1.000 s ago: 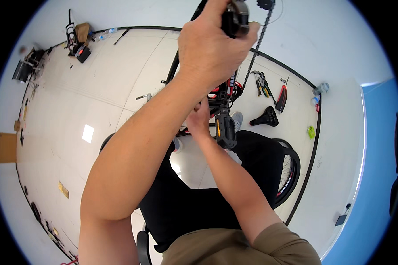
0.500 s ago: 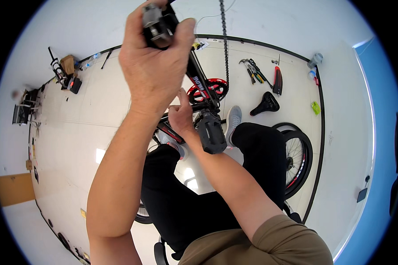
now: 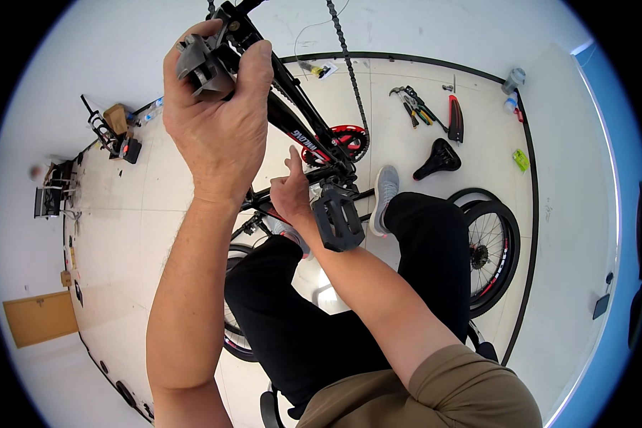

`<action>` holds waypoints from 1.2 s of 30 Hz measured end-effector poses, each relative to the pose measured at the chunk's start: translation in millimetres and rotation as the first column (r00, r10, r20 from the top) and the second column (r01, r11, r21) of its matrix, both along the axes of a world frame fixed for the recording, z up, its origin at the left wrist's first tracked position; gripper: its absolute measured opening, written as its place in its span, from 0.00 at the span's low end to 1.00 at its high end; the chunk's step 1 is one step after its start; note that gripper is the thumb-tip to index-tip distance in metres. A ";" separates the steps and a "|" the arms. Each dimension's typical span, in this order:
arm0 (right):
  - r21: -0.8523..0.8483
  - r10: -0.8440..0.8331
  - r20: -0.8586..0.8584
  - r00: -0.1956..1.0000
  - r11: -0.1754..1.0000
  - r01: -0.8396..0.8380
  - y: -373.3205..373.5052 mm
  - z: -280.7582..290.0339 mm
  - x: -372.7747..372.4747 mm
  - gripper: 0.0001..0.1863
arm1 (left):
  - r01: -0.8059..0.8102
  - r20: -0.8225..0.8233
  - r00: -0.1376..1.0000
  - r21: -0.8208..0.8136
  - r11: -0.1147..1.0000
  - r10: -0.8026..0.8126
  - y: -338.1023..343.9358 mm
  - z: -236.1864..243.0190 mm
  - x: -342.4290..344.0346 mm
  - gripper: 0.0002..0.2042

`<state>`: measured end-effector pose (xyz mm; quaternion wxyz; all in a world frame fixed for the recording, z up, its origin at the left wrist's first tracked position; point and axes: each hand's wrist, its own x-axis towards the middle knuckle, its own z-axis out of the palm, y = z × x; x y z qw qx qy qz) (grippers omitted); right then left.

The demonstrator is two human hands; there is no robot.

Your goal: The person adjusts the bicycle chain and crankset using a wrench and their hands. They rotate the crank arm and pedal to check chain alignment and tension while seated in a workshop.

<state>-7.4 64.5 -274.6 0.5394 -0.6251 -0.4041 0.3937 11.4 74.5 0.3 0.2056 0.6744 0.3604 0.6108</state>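
Note:
A black bicycle frame (image 3: 308,118) stands tilted in front of me, with a red-and-black chainring (image 3: 354,145) low on it. At its upper end my left hand (image 3: 221,121) is closed around a dark grey, slotted metal part (image 3: 205,68); what kind of part it is I cannot make out. Lower down, my right hand (image 3: 291,191) grips a frame tube, one finger stretched upward and the others partly hidden. Close by the right wrist is a black pedal (image 3: 339,220). A chain (image 3: 347,60) runs from the chainring up past the top edge.
On the floor to the right lie a black saddle (image 3: 437,158), a red-and-black fender (image 3: 455,120) and several hand tools (image 3: 415,107). A wheel (image 3: 508,257) lies beside my right leg. Bicycle parts (image 3: 107,135) and a brown box stand at the far left wall.
My left hand has moved left and slightly down with the frame's upper end, which leans further left. The chain's top has shifted left too. My right hand stays at the frame.

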 end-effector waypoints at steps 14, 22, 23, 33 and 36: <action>0.051 0.035 -0.251 0.967 0.998 -0.023 -58.8 -7.3 5.0 0.33 | 0.042 0.042 0.998 0.089 0.995 -0.046 -0.3 -1.6 2.8 0.17; 0.188 -0.037 -0.374 0.927 0.975 0.115 7.1 59.1 26.2 0.34 | 0.036 -0.012 0.999 0.080 0.996 -0.035 -11.1 2.4 5.5 0.18; 0.171 -0.030 -0.438 0.898 0.978 0.116 12.0 60.0 28.3 0.35 | 0.034 -0.008 0.999 0.102 0.994 -0.033 -10.5 1.7 6.4 0.18; 0.136 0.124 -0.405 0.906 0.988 -0.075 14.0 28.4 18.7 0.35 | 0.158 0.108 0.979 0.143 0.977 -0.174 -5.9 -7.0 7.7 0.19; 0.136 0.142 -0.584 0.799 0.988 -0.075 6.5 8.4 -2.1 0.36 | 0.094 0.098 0.989 0.186 0.978 -0.114 -3.5 -8.7 13.8 0.19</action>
